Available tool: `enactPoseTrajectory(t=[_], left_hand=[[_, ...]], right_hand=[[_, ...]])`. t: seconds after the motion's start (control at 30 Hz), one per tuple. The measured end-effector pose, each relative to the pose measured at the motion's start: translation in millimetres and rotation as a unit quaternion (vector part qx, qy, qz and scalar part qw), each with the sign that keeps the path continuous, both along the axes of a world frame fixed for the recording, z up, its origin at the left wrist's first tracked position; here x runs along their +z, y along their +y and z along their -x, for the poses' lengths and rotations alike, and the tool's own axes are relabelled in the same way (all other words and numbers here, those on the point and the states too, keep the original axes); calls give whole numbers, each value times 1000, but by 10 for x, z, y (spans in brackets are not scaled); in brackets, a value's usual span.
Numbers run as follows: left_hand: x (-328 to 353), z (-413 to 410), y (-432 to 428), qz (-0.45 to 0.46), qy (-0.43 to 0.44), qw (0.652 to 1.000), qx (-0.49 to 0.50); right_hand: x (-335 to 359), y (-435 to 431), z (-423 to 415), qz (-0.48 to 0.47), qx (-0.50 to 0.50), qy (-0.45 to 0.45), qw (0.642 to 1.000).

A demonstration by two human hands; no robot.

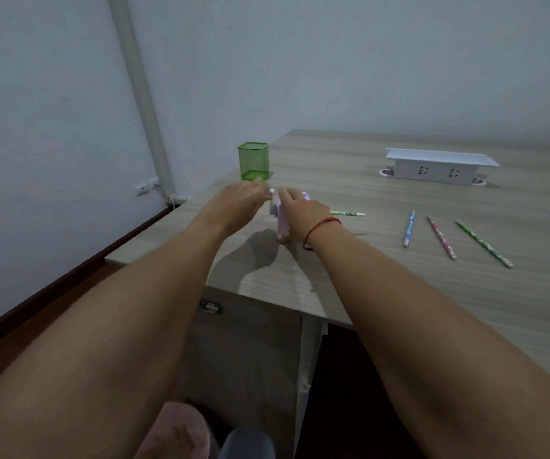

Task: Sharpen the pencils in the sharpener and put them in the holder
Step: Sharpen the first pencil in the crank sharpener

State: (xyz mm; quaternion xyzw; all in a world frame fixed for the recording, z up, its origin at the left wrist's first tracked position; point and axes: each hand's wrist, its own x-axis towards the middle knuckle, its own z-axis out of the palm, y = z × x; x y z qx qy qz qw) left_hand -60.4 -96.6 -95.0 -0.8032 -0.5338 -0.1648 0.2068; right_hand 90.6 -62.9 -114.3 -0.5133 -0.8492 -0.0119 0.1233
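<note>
A lilac crank sharpener [49, 223] stands near the desk's left front corner. My right hand [301, 208] lies over its top and grips it. My left hand [239, 202] reaches in from the left, and its fingertips pinch the white crank knob [271, 192]. A green patterned pencil [348, 213] sticks out to the right from behind my right hand; its inner end is hidden. The green mesh holder [253, 160] stands just beyond my left hand with nothing visible in it. Three more pencils lie to the right: blue [408, 228], pink [441, 237] and green [484, 244].
A white socket box [439, 167] sits at the back right of the wooden desk [399, 293]. The desk's left edge runs close beside the sharpener and holder, with the floor and wall beyond. A drawer unit with a lock sits under the desk.
</note>
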Motion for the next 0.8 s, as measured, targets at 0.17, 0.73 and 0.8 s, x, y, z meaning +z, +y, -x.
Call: enactPoseTrajectory(t=[0.17,0.73,0.8], left_hand=[[-322,-104,-271,16,-37,999,-13],[-318,-111,241,210,-9,970,126],[-260,-97,335,187,2,973,133]], right_hand=[[0,69,6,27,-10,-24,999],[-53,108,-24,-16,22,-18,999],[-56,99,-25,-23,25,-14,999]])
